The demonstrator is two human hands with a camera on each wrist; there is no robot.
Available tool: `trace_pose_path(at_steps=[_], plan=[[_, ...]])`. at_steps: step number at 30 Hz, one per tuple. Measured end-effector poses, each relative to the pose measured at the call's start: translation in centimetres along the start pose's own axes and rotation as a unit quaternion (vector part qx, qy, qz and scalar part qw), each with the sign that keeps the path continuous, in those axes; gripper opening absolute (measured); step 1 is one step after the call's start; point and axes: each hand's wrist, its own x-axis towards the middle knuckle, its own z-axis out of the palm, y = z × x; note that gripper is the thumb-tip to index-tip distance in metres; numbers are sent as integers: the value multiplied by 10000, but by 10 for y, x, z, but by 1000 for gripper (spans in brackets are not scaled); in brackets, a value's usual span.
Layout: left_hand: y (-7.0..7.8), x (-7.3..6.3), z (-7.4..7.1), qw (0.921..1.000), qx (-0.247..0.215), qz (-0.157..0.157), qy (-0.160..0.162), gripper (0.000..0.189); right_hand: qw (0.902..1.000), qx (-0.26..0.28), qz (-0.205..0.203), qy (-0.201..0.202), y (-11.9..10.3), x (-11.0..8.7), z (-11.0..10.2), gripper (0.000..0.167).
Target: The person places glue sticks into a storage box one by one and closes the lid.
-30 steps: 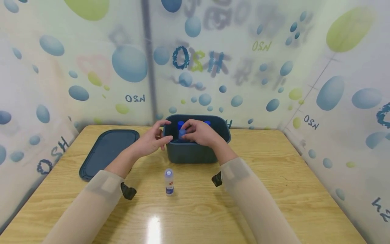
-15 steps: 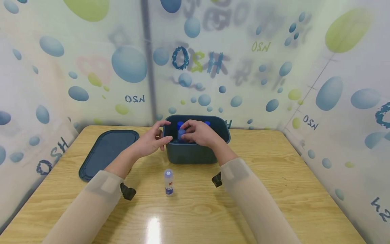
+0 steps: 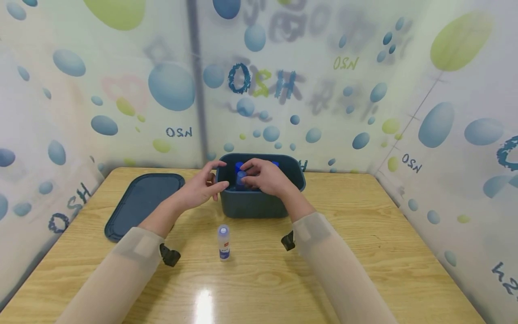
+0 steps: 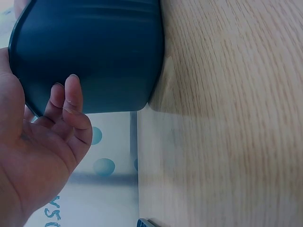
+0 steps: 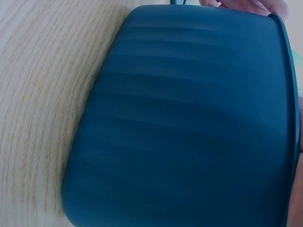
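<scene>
A dark blue storage bin [image 3: 255, 207] stands at the back of the wooden table. My left hand [image 3: 201, 184] holds its left end, with thumb and index finger over the rim; in the left wrist view the other fingers curl against the outer wall [image 4: 109, 61]. My right hand [image 3: 267, 177] reaches inside over the front rim. Its thumb and fingers pinch a small blue-capped bottle [image 3: 241, 176], whose lower part is hidden by the bin wall. Behind it, more blue caps [image 3: 239, 166] show inside the bin. The right wrist view shows mostly the bin's ribbed front wall [image 5: 189, 113].
A dark blue lid [image 3: 143, 202] lies flat on the table to the left of the bin. In front of the bin, a small clear bottle [image 3: 224, 243] with a pale purple cap and a label stands upright. A patterned curtain [image 3: 259, 121] hangs close behind the table.
Both hands keep nearly the same places at the bin. The whole head view has shifted very slightly.
</scene>
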Motion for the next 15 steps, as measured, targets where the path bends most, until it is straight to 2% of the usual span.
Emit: trace_pose_path(at_steps=[9,15], plan=[[0,-1,1,10000,10,43,11,68,9998,138,-41,140,1,-1,-1,30],[-1,-1,1,10000,40,44,24,67,9988,23,-85,477,2,-3,0,31]])
